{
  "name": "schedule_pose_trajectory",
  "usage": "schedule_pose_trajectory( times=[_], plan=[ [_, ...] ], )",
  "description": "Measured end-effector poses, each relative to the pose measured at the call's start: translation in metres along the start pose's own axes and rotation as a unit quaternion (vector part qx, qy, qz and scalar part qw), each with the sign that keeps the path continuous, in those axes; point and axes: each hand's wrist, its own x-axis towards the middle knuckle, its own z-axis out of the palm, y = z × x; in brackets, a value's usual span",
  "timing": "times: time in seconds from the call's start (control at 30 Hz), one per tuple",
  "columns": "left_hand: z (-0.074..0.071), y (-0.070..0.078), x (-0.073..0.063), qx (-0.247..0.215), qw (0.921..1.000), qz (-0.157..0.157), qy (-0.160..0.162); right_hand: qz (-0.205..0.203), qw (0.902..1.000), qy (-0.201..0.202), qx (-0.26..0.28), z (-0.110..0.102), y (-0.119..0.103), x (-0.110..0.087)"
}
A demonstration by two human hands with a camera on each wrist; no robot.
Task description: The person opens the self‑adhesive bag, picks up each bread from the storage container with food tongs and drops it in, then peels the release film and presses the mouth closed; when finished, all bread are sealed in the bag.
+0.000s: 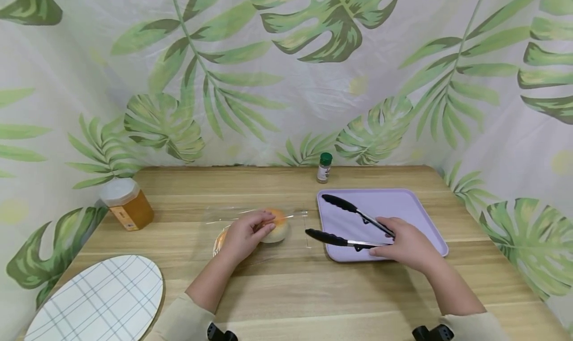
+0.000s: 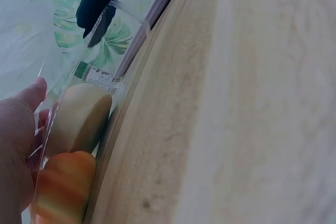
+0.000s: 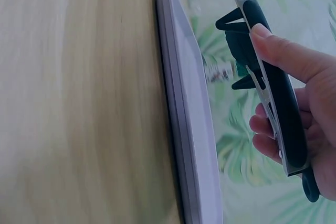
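Note:
A clear plastic box [image 1: 301,213] lies on the table. Inside it are a round pale bun [image 1: 276,235] with an orange-brown top and an orange-brown bread roll [image 2: 65,182]. My left hand [image 1: 243,232] rests on top of the box with its fingers loosely bent, partly covering the breads. My right hand [image 1: 411,247] holds a pair of black-and-metal tongs [image 3: 278,103] by the handles. Above the lilac tray [image 1: 416,216], the tongs' arms are spread apart, their black tips pointing left toward the box. Nothing is between the tips.
A small green-capped spice jar [image 1: 324,170] stands behind the tray. At the left are a honey-coloured jar [image 1: 134,209] with a white lid and an oval checked board or mat [image 1: 105,298]. A leaf-patterned cloth [image 1: 286,82] hangs around the wooden table [image 1: 335,296].

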Motion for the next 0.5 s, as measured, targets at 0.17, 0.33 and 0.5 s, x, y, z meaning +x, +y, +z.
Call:
schedule_pose_trajectory(
  times=[0.17, 0.33, 0.5],
  plan=[
    [0.001, 0.0, 0.001, 0.004, 1.0, 0.001, 0.001, 0.036, 0.9986, 0.039, 0.006, -0.011, 0.019, -0.015],
    [0.002, 0.001, 0.001, 0.008, 0.9999, 0.005, 0.003, 0.1, 0.9939, 0.044, 0.015, -0.021, 0.043, -0.027],
    [0.003, 0.0, 0.0, 0.01, 0.9999, 0.007, 0.007, 0.162, 0.9837, 0.063, 0.044, -0.027, 0.067, -0.033]
  ],
)
